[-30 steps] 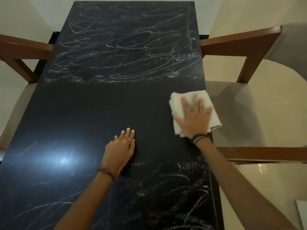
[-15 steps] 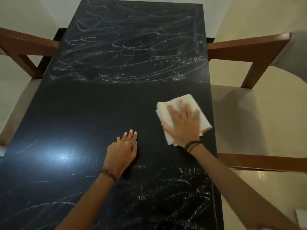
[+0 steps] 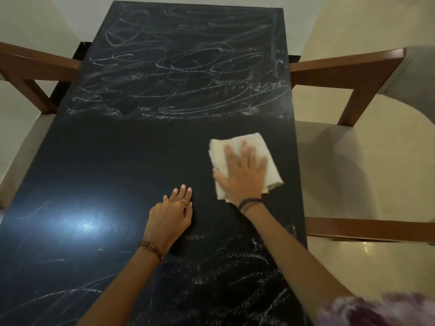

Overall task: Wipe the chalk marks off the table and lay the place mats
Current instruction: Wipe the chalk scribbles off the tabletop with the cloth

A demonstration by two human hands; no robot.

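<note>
We press our right hand (image 3: 242, 175) flat on the folded white cloth (image 3: 244, 165), its fingers (image 3: 244, 151) spread and straight across the top, pinching nothing. The cloth lies on the dark surface (image 3: 117, 161) directly under those fingers, near the right edge, its corners showing beyond our fingertips and beside our palm. Our left hand (image 3: 170, 217) rests on the surface just beside our right wrist, fingers held close together and loosely bent, holding nothing. Dense chalk marks (image 3: 183, 67) lie well beyond our fingertips, and more show back beneath our forearms. The cloth looks soft, light and limp; we judge it will bunch unless held down flat under a broad palm. No place mats are in view.
</note>
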